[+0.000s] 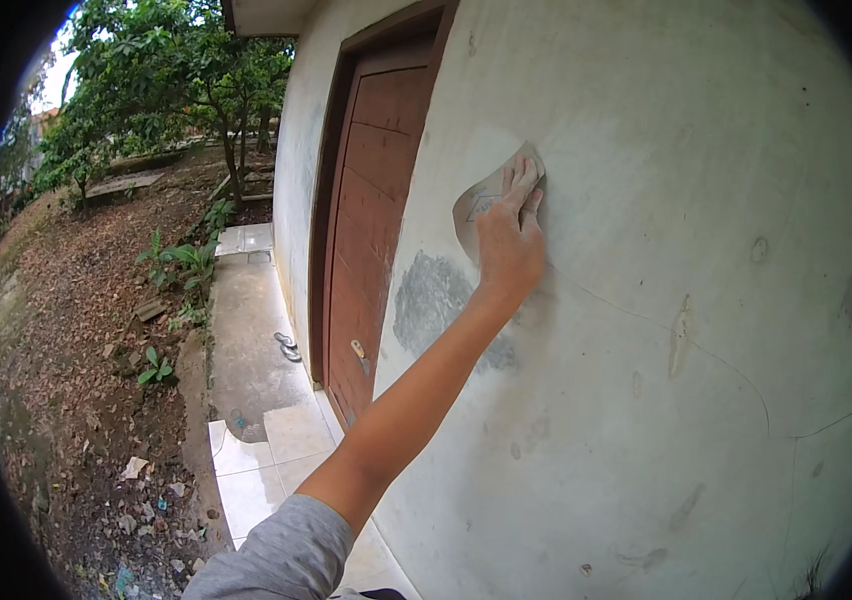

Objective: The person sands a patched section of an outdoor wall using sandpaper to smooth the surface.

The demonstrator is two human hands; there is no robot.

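My left hand (512, 232), dusted pale on the fingers, presses a sheet of sandpaper (475, 214) flat-handed against a painted plaster wall (621, 202). The sheet's brownish backing faces me and bears printed writing; its left side curls away from the wall. Fingers lie over its upper right part. Below the hand is a rough grey patch (430, 304) where the wall's surface differs from the pale paint. A thin crack (628, 309) runs down to the right from near the wrist. My right hand is out of view.
A brown wooden door (370, 217) with a handle (358, 349) stands shut left of the hand. Sandals (288, 347) lie on the concrete walkway (246, 315), beside pale floor tiles (298, 435). Leaf-strewn soil (96, 322) and trees (223, 97) lie further left.
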